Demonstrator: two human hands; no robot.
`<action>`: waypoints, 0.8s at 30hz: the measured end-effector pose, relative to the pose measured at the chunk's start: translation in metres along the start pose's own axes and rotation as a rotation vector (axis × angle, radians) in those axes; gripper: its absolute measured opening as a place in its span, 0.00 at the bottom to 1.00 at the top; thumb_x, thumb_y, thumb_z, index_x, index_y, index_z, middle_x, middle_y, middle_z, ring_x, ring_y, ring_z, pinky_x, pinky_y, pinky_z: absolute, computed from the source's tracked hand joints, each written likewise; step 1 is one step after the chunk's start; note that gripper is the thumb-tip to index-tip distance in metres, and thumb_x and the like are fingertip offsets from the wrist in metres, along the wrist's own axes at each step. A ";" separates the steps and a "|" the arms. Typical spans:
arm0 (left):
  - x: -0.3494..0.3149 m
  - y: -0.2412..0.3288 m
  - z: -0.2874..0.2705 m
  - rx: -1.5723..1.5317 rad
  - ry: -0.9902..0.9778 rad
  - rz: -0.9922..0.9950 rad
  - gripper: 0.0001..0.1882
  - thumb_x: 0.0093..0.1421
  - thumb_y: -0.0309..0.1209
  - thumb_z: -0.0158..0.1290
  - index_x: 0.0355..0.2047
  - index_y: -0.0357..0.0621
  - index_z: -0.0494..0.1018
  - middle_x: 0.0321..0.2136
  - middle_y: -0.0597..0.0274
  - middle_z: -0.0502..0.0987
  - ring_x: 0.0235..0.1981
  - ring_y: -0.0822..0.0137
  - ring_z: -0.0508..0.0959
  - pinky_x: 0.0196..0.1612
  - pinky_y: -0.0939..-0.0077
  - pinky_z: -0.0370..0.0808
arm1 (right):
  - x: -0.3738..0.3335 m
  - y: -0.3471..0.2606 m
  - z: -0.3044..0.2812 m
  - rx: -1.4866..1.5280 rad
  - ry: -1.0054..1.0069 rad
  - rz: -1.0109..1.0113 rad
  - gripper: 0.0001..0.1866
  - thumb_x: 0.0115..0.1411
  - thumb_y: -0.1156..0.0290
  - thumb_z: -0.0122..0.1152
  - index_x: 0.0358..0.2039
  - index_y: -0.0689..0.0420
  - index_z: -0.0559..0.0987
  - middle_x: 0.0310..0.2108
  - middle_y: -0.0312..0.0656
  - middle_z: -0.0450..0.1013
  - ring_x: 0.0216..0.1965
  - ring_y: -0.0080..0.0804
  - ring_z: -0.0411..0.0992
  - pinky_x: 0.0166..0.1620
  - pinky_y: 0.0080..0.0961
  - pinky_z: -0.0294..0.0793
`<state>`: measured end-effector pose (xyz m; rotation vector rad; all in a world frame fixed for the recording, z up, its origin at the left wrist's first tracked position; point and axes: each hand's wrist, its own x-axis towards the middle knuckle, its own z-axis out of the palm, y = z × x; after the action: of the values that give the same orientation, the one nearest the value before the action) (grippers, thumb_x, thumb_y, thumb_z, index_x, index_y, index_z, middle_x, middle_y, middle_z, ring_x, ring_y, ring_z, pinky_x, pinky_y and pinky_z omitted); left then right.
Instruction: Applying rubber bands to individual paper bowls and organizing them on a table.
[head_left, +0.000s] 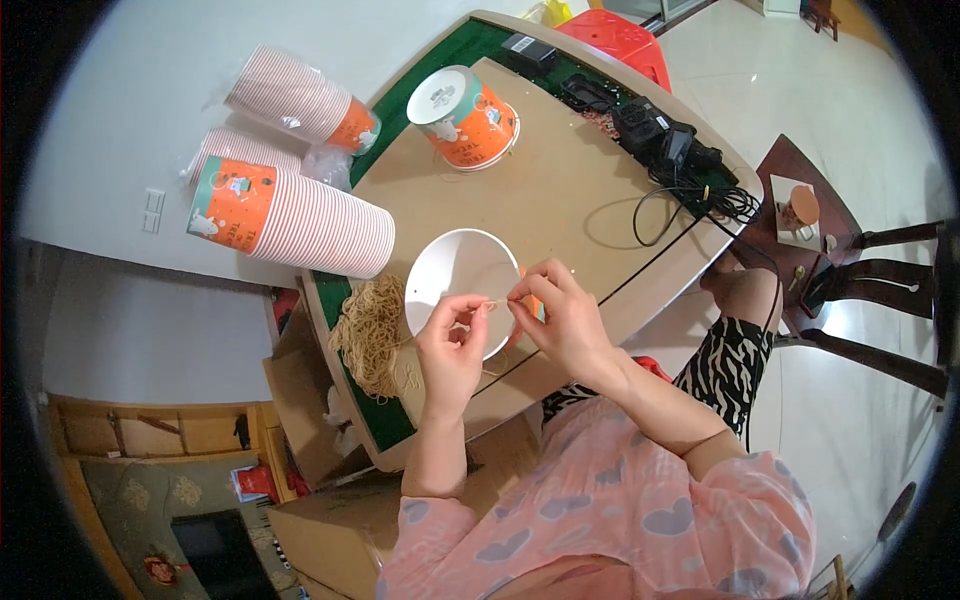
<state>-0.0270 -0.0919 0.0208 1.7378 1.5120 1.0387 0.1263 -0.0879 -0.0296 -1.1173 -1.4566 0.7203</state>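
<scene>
Pink cloth printed with grey hearts, the person's shirt (610,505), lies nearest the camera, and both forearms reach out past it over the tabletop (560,180). Left hand (452,342) and right hand (562,318) meet almost tip to tip, each in a narrow pinch, holding a thin pale strand (497,302) between them; its exact shape is too small to make out. Just beyond the fingertips, partly hidden by both hands, is a white-lined tub (447,262), its mouth facing up toward the camera and its orange outer wall showing beside the right hand.

Beside the left hand, on its outer side, sits a tangled pile of tan strands (368,340). Farther out beyond that hand, a stack of nested tubs (320,222) lies on its side. Well ahead of both hands, an upturned tub (468,128) rests on its rim. Black adapters and cables (660,140) lie ahead and to the right of the right hand.

The step in hand looks like fine finger work on the strand, perhaps tying or threading, close to the tub's near side. By my judgement, the next move calls for a light, steady pinch from both hands, little pull on the strand, and wrists kept from nudging the tub.
</scene>
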 end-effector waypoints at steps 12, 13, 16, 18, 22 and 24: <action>-0.006 -0.008 -0.001 -0.218 0.024 -0.021 0.07 0.61 0.20 0.52 0.40 0.37 0.73 0.35 0.65 0.78 0.31 0.81 0.73 0.30 0.88 0.69 | 0.003 -0.008 -0.001 0.030 -0.069 -0.022 0.06 0.55 0.72 0.63 0.32 0.57 0.76 0.36 0.42 0.70 0.29 0.38 0.78 0.30 0.34 0.77; -0.006 -0.007 -0.002 -0.216 0.028 -0.024 0.07 0.61 0.20 0.52 0.40 0.37 0.73 0.35 0.65 0.78 0.31 0.81 0.73 0.30 0.88 0.69 | 0.003 -0.008 -0.001 0.028 -0.077 -0.014 0.06 0.55 0.72 0.63 0.32 0.57 0.76 0.36 0.42 0.70 0.29 0.38 0.78 0.30 0.34 0.77; -0.006 -0.005 0.000 -0.182 0.055 -0.032 0.09 0.60 0.21 0.53 0.42 0.36 0.74 0.35 0.64 0.78 0.30 0.81 0.73 0.29 0.87 0.70 | 0.002 -0.005 0.003 0.015 -0.067 -0.030 0.06 0.55 0.72 0.63 0.32 0.57 0.76 0.36 0.42 0.70 0.29 0.40 0.77 0.30 0.34 0.77; -0.006 -0.002 0.002 -0.022 -0.003 -0.037 0.09 0.59 0.21 0.55 0.40 0.37 0.76 0.33 0.65 0.79 0.27 0.81 0.73 0.26 0.87 0.69 | 0.001 -0.004 0.005 0.008 -0.057 -0.035 0.05 0.54 0.74 0.63 0.32 0.56 0.77 0.35 0.42 0.71 0.28 0.39 0.76 0.30 0.32 0.76; -0.008 -0.009 0.001 0.079 0.015 -0.046 0.08 0.59 0.21 0.55 0.40 0.36 0.77 0.33 0.64 0.80 0.28 0.81 0.74 0.30 0.88 0.70 | 0.001 -0.001 0.006 0.028 -0.069 -0.076 0.06 0.54 0.72 0.63 0.32 0.57 0.76 0.36 0.42 0.70 0.27 0.44 0.75 0.30 0.37 0.76; -0.007 -0.008 0.000 0.106 0.019 -0.040 0.07 0.60 0.21 0.55 0.39 0.36 0.78 0.31 0.64 0.80 0.27 0.81 0.74 0.30 0.88 0.70 | 0.001 0.000 0.004 0.019 -0.077 -0.071 0.06 0.54 0.73 0.62 0.32 0.57 0.76 0.36 0.42 0.70 0.28 0.44 0.75 0.30 0.37 0.76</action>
<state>-0.0312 -0.0978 0.0130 1.7657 1.6341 0.9735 0.1226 -0.0862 -0.0302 -1.0279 -1.5435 0.7334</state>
